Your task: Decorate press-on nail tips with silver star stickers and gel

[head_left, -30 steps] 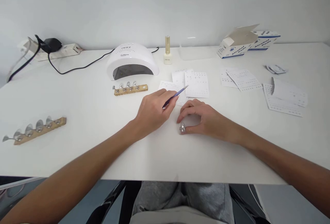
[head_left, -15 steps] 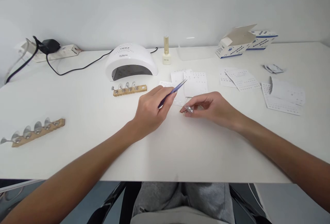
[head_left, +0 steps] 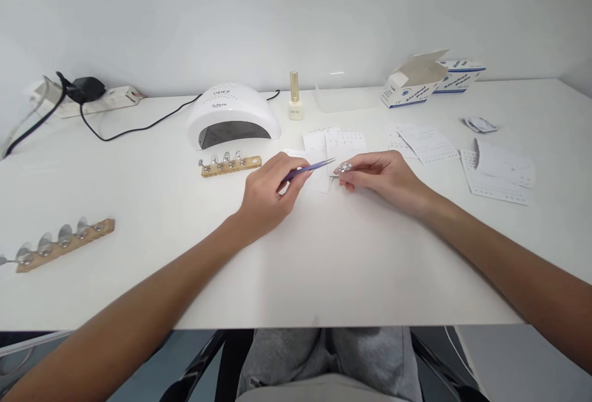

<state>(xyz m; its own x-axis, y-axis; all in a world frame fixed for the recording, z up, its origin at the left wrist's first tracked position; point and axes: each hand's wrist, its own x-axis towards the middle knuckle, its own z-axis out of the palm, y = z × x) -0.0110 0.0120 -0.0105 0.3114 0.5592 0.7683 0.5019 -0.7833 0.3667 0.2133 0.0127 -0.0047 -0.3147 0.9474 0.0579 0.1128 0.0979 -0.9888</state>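
- Silvery nail tip (head_left: 343, 168): gripped in the right hand (head_left: 392, 179), near the middle of the bench (head_left: 296, 272), by the front edge of a group of white sheets (head_left: 348, 143). Its glittering surface showed toward the viewer; its lower part was obscured by the fingers.
- Right hand: clamped on the nail tip, thumb and forefinger pinched about it with almost no gap, the other fingers curled beneath. Whether these touched the sheets could not be determined.
- Left hand (head_left: 266, 195): clamped on the purple tweezers (head_left: 312, 168), which passed between thumb and fingers and pointed rightward. The two metal points stood near each other; whether they met was too small to tell.
- Relation of the hands: apart, facing each other, with the tweezers' points just beside the nail tip.
- Beyond the left hand: a wooden strip (head_left: 250, 165) carried small clear tips on silvery mounts, just in front of a white domed device (head_left: 234, 105). A second wooden strip (head_left: 109, 225), similarly loaded, lay obliquely toward the bench's left end.
- Rear: a gold-capped bottle (head_left: 295, 109) stood upright between the domed device and an alcohol-pad box (head_left: 407, 95) with a raised flap.
- Right: further sheets (head_left: 428, 145) lay beyond the right hand.
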